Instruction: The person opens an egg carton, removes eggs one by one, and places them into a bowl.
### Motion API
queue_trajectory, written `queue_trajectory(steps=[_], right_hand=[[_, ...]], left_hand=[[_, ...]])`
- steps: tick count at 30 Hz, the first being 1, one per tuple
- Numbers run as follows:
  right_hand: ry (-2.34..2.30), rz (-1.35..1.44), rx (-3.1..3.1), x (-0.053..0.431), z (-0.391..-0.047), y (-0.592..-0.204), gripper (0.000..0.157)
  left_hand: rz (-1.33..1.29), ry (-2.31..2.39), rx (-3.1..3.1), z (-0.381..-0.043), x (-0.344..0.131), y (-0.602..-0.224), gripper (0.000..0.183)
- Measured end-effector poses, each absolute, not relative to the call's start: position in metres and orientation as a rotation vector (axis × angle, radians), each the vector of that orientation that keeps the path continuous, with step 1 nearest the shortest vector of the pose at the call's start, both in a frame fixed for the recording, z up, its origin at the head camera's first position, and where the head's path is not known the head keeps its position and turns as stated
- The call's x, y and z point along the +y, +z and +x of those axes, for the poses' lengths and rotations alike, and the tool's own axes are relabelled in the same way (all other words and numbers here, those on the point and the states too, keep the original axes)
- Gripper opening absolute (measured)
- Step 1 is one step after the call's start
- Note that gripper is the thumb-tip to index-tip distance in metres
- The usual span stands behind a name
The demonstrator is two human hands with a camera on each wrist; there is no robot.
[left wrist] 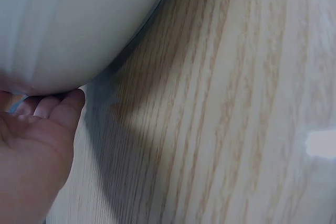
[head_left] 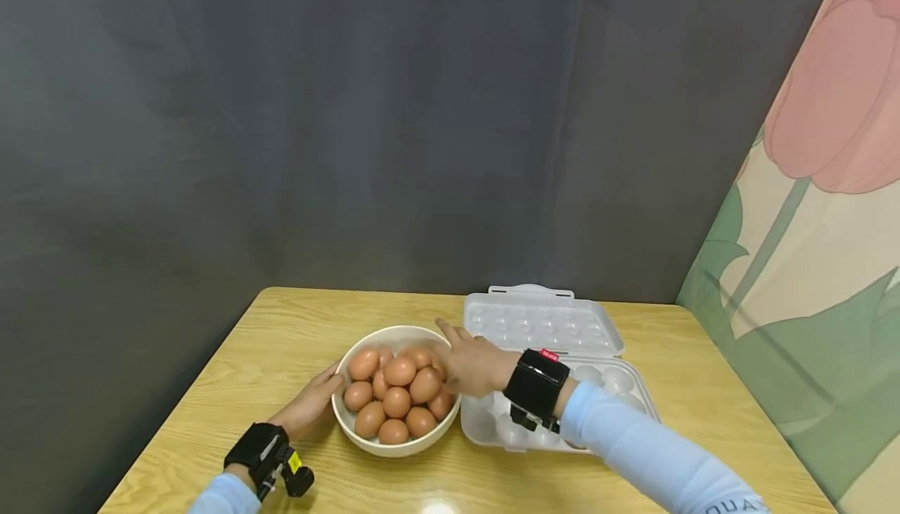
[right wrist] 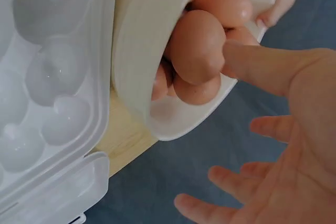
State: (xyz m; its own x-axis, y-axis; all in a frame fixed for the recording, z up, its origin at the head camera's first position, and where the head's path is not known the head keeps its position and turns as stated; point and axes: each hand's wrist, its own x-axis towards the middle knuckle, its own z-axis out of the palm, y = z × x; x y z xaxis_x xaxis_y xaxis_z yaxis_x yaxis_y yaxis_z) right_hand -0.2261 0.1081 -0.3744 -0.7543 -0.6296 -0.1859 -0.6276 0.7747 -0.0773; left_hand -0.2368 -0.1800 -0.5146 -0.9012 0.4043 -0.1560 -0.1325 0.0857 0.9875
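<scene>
A cream bowl stands on the table, heaped with brown eggs. My left hand grips the bowl's left side, thumb at the rim. In the left wrist view, its fingers bend in under the bowl's wall. Over the bowl's right rim reaches my right hand. Its thumb points in at the eggs, the tip right beside one large egg. The other fingers are spread apart outside the bowl, with nothing held between them.
Right of the bowl lies a clear plastic egg box, its lid folded back and its visible hollows without eggs. My right forearm crosses over it. A dark curtain hangs behind the wooden table.
</scene>
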Motion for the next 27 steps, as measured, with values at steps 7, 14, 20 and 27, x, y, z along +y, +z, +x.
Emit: queue_trajectory(steps=[7, 14, 20, 27], right_hand=[[-0.02, -0.989, 2.797, 0.134, -0.222, -0.37, 0.069], [0.01, -0.853, 2.803, 0.169, -0.211, -0.384, 0.066], [0.006, -0.786, 2.789, 0.193, -0.203, -0.391, 0.063], [0.05, -0.767, 2.746, 0.218, -0.191, -0.403, 0.058]], left_hand=[[0.273, 1.874, 1.984, -0.237, -0.185, -0.511, 0.054], [0.242, 1.838, 2.011, -0.234, -0.178, -0.513, 0.054], [0.244, 1.836, 2.011, -0.237, -0.179, -0.514, 0.053], [0.233, 1.813, 2.021, -0.238, -0.181, -0.511, 0.053]])
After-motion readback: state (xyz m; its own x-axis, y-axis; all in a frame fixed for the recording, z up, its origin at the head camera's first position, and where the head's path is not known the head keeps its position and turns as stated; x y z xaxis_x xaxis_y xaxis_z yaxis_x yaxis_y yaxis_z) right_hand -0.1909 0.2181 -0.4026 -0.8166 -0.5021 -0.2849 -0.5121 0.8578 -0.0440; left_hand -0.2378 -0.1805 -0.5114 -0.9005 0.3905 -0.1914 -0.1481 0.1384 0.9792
